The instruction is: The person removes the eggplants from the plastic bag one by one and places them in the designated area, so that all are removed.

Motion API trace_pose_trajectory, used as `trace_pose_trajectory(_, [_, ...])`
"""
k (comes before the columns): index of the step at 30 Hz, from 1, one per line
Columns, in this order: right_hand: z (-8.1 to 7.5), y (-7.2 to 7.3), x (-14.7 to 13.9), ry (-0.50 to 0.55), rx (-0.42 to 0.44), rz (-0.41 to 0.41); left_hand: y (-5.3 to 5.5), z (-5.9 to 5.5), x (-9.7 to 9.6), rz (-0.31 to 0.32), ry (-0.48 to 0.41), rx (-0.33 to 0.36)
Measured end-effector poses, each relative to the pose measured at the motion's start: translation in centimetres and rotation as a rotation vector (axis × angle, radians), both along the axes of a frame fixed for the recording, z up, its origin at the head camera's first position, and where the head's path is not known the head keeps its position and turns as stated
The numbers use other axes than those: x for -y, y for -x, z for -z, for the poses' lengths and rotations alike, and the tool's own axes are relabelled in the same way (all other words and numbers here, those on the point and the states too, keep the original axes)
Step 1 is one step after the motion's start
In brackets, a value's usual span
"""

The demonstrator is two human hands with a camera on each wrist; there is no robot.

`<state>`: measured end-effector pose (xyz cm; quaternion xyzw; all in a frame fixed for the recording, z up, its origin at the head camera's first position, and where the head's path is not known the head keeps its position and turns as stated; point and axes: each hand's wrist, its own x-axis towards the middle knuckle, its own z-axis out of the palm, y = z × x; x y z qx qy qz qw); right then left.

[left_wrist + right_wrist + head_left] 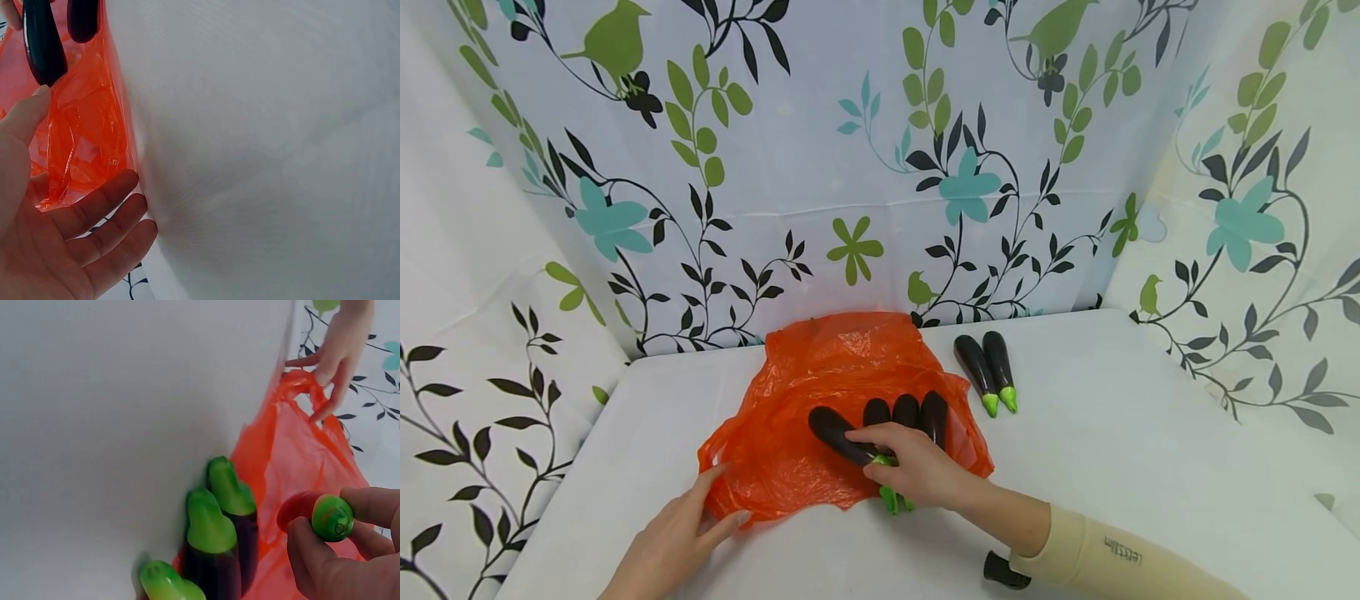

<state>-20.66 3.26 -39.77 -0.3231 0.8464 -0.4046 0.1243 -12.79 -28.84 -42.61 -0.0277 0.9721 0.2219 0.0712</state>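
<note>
My right hand grips a dark purple eggplant near its green stem end, thumb and fingers round it, over an orange plastic bag. Three more eggplants lie side by side on the bag under and behind that hand; in the right wrist view their green ends point toward the near side. At the bag's left edge, my left hand touches the plastic with thumb and forefinger spread apart. Its other fingers extend loosely past the bag in the left wrist view.
Two eggplants lie together on the white table, right of the bag's far end. Patterned curtains hang behind the table and along both sides. A small black object shows beside the right sleeve.
</note>
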Motion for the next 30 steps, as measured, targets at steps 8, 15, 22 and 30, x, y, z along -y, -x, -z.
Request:
trace_pose_trajectory(8, [-2.2, -1.4, -2.4, 0.064, 0.012, -0.006, -0.1, 0.0, 0.0, 0.0, 0.004, -0.004])
trace_pose_trajectory(15, [-5.1, -2.3, -4.5, 0.173, 0.043, -0.016, 0.0, -0.1, 0.0, -0.001, -0.004, 0.011])
trace_pose_trajectory(22, [-8.1, -1.3, -7.4, 0.29, 0.055, 0.131, 0.0, -0.1, 0.0, -0.006, -0.02, 0.015])
trace_pose_trajectory(30, [-8.8, 2.7, -11.8, 0.313, 0.026, 0.358, 0.0, -0.2, -0.1, -0.01, -0.032, 0.025])
